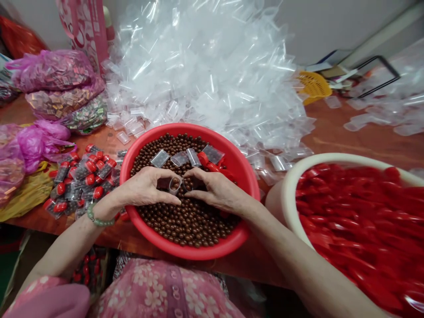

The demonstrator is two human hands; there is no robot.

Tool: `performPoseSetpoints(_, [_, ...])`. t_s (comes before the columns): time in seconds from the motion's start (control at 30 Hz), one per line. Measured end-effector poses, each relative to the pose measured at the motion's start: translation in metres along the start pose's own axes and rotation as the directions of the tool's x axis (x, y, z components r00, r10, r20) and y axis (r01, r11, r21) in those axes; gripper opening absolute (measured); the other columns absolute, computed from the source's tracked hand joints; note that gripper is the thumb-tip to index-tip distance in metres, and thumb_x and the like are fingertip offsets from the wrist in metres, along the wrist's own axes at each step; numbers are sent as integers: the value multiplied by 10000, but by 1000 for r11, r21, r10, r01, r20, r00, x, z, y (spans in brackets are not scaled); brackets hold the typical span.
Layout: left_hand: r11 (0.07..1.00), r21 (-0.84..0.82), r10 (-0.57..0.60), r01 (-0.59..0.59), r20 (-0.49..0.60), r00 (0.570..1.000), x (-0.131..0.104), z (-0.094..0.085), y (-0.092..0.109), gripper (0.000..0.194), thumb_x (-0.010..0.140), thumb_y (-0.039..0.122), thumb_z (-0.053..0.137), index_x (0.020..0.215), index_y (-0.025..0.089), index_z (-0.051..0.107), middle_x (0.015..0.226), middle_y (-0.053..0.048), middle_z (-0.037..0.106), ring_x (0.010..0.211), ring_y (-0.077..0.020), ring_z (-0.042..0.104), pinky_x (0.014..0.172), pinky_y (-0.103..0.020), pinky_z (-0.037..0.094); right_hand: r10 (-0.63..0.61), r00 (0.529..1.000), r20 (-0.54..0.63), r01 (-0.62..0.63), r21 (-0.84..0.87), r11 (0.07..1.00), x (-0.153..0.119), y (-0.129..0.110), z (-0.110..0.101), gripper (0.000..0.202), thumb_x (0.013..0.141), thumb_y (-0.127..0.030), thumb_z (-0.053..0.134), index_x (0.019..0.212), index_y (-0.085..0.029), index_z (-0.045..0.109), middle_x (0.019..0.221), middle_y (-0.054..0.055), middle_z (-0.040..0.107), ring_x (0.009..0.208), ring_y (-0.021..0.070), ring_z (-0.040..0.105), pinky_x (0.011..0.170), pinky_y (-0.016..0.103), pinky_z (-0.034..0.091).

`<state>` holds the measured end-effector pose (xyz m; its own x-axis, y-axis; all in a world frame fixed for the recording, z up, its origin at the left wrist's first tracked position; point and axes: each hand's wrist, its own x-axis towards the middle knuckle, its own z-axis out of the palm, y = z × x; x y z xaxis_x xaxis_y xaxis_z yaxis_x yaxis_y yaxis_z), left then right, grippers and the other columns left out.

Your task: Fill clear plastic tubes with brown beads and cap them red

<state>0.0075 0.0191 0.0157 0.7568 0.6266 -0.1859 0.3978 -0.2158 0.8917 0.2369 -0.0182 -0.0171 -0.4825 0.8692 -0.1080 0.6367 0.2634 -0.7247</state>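
Observation:
Over a red basin (190, 252) of small brown balls (188, 227), my left hand (149, 186) pinches a small clear plastic container (175, 184) between thumb and fingers. Brown balls show inside its open mouth. Facing it, my right hand (217, 190) grips a second clear container (188, 183), which also has brown balls at its mouth. The two containers meet or nearly meet mid-basin. On the balls behind my hands lie several loose clear containers (160, 159) and some red caps (213, 167).
Behind the basin rises a big heap of clear plastic containers (205, 75). A white tub (287, 198) of red caps (361, 221) stands at right. Filled, red-capped containers (88, 174) pile up at left, near pink plastic bags (54, 73). A yellow basket (313, 86) sits at back right.

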Motion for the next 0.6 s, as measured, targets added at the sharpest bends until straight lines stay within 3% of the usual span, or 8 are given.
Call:
performPoseSetpoints(0.13, [992,-120,-28,31,29,999,-2,1,0,372,697,401,758,939,128,686,793,1,626,714,-123,528,657,-228,409,26,1000,7,-25,-53,998,1,0,0,282,855,-284,632,1104,-191,537,983,50,681,889,204,645,818,327,486])
performPoseSetpoints(0.27, [927,-376,31,-13,40,999,-2,5,-3,274,781,335,678,968,135,675,865,-21,651,785,-130,571,735,-245,451,39,999,11,-37,-149,988,0,-2,1,259,862,-295,622,1079,-186,532,965,62,681,871,221,653,778,332,488])
performPoseSetpoints(0.37, [888,-460,10,13,46,999,-3,7,-6,301,816,358,654,1016,134,667,892,-46,659,811,-136,591,754,-260,481,37,999,9,-35,-219,975,-2,-3,0,285,858,-304,628,1097,-179,536,972,75,682,885,237,658,777,349,500])
performPoseSetpoints(0.6, [671,-738,-59,69,40,997,-5,12,-17,437,753,424,750,1064,135,644,945,-76,678,887,-147,649,828,-290,529,-96,992,-81,71,-270,960,-6,-23,-19,327,845,-259,617,1158,-175,573,1096,113,698,993,266,662,870,412,521])
